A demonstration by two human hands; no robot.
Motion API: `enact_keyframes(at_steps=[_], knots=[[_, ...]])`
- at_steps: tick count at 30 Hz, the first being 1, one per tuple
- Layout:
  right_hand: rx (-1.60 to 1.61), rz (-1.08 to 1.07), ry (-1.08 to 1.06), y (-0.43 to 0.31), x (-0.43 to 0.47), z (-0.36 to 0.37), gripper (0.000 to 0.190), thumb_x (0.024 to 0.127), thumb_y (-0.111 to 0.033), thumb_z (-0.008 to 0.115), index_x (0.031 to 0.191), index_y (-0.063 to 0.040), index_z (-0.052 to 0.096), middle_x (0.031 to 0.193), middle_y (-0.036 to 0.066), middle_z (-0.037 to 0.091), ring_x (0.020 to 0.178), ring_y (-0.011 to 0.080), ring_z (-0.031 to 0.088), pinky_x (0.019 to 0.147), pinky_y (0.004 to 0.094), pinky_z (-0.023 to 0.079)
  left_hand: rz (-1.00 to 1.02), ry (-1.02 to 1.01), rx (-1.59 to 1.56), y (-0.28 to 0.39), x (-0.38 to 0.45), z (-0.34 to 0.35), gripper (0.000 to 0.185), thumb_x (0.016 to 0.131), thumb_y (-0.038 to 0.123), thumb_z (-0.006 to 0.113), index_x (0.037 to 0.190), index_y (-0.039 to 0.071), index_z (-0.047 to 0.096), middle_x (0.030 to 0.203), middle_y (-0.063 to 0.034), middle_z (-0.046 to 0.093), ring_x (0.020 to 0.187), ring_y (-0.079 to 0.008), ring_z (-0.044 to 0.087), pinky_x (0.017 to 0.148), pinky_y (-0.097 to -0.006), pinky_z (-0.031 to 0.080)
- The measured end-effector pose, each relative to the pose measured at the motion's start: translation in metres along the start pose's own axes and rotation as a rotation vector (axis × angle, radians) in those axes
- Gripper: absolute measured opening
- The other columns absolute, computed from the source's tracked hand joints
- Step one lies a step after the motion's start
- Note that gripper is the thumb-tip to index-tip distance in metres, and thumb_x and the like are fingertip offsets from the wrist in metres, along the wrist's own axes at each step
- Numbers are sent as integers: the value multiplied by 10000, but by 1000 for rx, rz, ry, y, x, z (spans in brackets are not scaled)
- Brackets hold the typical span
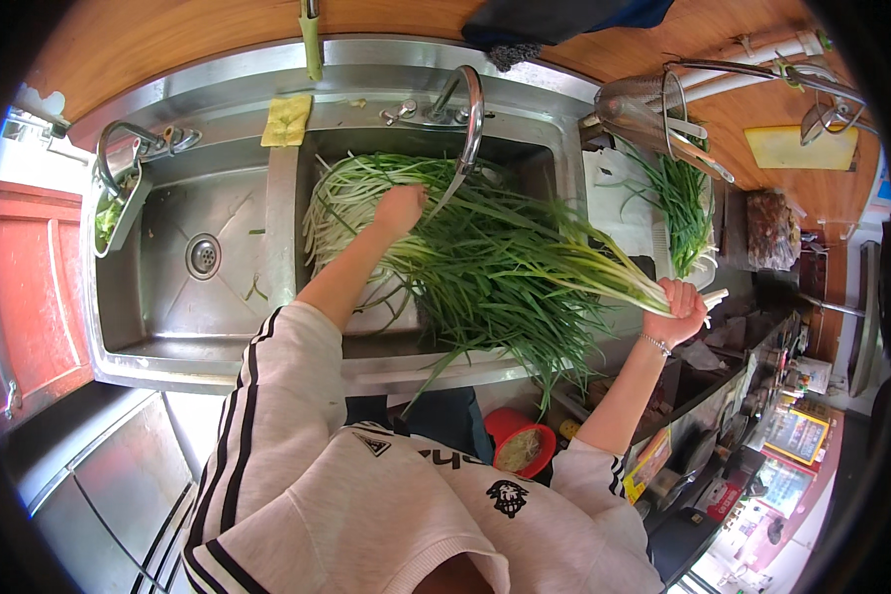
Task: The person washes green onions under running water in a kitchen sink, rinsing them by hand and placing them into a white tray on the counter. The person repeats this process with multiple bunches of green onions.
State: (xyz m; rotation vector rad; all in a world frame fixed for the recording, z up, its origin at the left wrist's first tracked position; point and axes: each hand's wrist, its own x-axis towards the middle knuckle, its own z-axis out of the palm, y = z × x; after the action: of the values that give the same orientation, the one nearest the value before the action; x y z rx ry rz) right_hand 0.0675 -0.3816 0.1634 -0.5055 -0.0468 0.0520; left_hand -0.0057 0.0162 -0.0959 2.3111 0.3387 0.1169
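A large heap of scallion-like greens (482, 267) fills the right-hand sink basin (520, 152), its leaves hanging over the basin's front and right side. My left hand (401, 208) rests on the heap with fingers curled down; what lies under them is hidden. Off to the right, my right hand (681, 308) grips a bunch of the same greens (627, 278) near its white stem ends. The leaves of that bunch trail back onto the heap. A curved chrome faucet (472, 111) arches over the basin beside my left hand. A pale streak lies below its spout, and I cannot tell what it is.
The left basin (171, 312) has a drain and leaf scraps. A yellow cloth (286, 120) lies on the divider. A second faucet (111, 137) and a corner strainer (122, 215) stand at left. More greens (683, 208) lie at right, below a wire strainer (638, 111). A red bucket (523, 449) stands below.
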Motion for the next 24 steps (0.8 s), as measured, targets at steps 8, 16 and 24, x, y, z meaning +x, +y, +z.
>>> enact_keyframes(at_steps=[8, 16, 24], knots=[[16, -84, 318, 4, 8, 12, 283, 788, -173, 428, 581, -168, 234, 487, -21, 212, 466, 145, 249, 556, 301, 308, -516, 182, -519, -12, 16, -27, 150, 831, 96, 503, 871, 53, 641, 755, -153, 641, 671, -345, 601, 608, -432, 464], [-20, -156, 764, 32, 25, 20, 321, 786, -230, 401, 560, -181, 178, 452, -10, 208, 481, 178, 308, 555, 327, 332, -70, -56, -303, 73, -51, -29, 216, 830, 304, 597, 869, 106, 674, 808, -77, 642, 769, -272, 615, 658, -374, 485], [18, -110, 786, 51, 29, 38, 349, 778, -230, 413, 549, -180, 156, 442, -15, 217, 471, 177, 297, 542, 317, 326, -113, -82, -174, 156, -43, -7, 318, 793, 382, 657, 904, 88, 705, 810, -55, 653, 767, -232, 630, 662, -340, 510]])
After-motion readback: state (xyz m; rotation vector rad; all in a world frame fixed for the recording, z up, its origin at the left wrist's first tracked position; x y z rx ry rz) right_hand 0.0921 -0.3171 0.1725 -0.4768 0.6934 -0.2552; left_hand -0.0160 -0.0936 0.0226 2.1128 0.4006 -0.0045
